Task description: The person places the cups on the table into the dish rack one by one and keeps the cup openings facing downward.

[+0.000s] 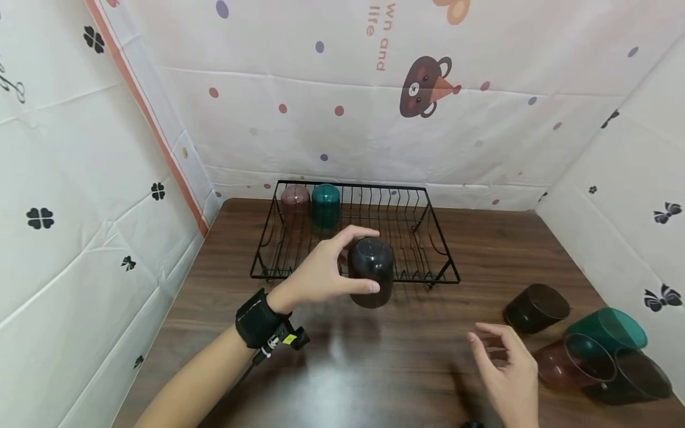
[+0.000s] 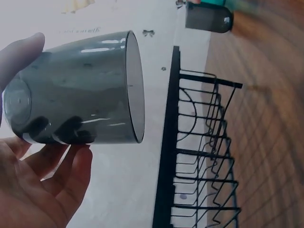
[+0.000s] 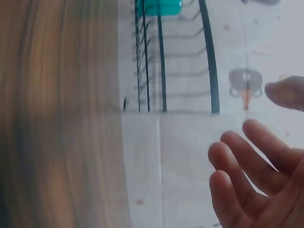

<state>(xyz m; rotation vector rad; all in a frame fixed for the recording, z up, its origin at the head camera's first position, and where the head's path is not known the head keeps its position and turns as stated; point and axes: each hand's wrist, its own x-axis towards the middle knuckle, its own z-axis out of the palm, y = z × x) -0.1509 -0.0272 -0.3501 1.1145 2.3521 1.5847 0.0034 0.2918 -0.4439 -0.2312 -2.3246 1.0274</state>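
Nearest, at the lower right of the head view: right hand point(image 1: 508, 371), palm up, fingers loosely spread, holding nothing, hovering just over the wooden table point(image 1: 374, 368). Wrist cut off by the bottom edge.

Just right of it, four tumblers lying on their sides in a cluster: a dark one point(image 1: 535, 307) nearest the hand, a green one point(image 1: 610, 330), a reddish one point(image 1: 572, 361) and another dark one point(image 1: 631, 377) touching each other at the frame's lower right corner. Tipped over, so probably loose and free to roll.

Middle of the frame: left hand point(image 1: 321, 273), strapped at the wrist, grasping a dark grey tumbler point(image 1: 370, 270) with thumb on one side and fingers round the other. Held bottom-up in the head view, mouth turned down and away from the palm in the left wrist view point(image 2: 80, 90), a grip that leaves the rim free. Lifted off the table, just in front of the near edge of the black wire rack point(image 1: 444, 261).

Farther back, inside the rack at its far left corner: a pink tumbler point(image 1: 295, 201) and a green tumbler point(image 1: 326, 205), both upside down, side by side.

Beyond, patterned cloth walls on three sides.

Right wrist view badly blurred; only fingertips point(image 3: 247, 161), rack bars and a strip of green at the top edge to be made out. Whether the held tumbler touches the rack wire: hard to say, seemingly apart.
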